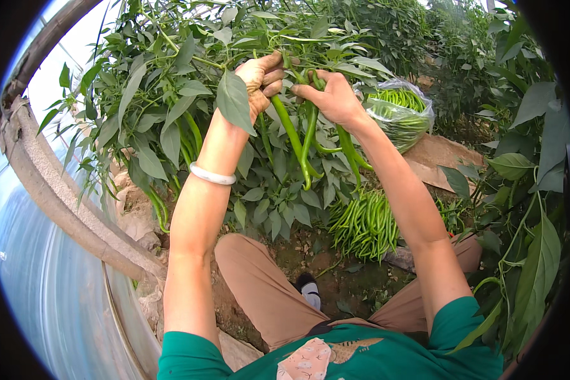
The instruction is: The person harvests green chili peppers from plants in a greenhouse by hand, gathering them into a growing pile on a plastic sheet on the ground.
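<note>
My left hand [262, 83], a white bangle [212, 174] on its forearm, is raised into a pepper plant [147, 114] with its fingers curled. A long green chili pepper [289, 127] runs down from under those fingers. Close beside it, my right hand [335, 99] pinches the upper end of a curved green chili pepper [309, 142] between thumb and forefinger. More green chili peppers [347, 154] hang below the right palm, their upper ends hidden by the hand. Leaves cover part of the left wrist.
On the ground lies a heap of picked green chilies [365, 223]. Behind it stands a clear plastic bag [401, 114] full of chilies, near brown sacking [444, 159]. A curved greenhouse frame [71, 194] and plastic sheeting [52, 270] bound the left. Pepper leaves [534, 266] crowd the right.
</note>
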{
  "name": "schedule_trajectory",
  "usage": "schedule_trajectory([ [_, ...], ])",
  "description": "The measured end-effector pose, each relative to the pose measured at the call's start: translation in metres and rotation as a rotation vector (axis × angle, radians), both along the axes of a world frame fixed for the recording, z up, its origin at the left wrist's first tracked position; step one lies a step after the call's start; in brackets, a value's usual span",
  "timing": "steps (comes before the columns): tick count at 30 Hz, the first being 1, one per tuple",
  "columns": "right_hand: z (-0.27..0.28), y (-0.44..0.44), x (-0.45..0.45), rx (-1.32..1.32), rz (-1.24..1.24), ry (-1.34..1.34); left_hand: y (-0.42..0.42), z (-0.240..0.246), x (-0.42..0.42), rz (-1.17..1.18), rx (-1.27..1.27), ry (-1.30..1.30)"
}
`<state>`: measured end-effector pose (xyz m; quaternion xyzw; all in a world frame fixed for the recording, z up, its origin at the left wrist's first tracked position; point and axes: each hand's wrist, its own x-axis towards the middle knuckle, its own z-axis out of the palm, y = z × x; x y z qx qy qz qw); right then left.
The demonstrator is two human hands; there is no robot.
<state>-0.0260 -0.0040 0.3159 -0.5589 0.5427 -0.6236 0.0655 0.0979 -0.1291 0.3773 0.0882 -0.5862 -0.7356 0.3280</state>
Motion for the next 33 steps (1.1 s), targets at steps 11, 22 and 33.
schedule_trajectory([
  [11, -0.086, 0.132, -0.108, 0.344, -0.288, 0.136, -0.022, 0.021, 0.001, 0.111, -0.166, 0.103],
  [22, -0.327, 0.276, -0.336, 1.337, -0.823, 0.424, 0.074, -0.132, 0.115, -0.109, 0.051, -0.021],
  [33, -0.268, 0.196, -0.26, 0.601, -0.144, -0.778, 0.079, -0.238, 0.065, -0.229, 0.51, -0.139],
])
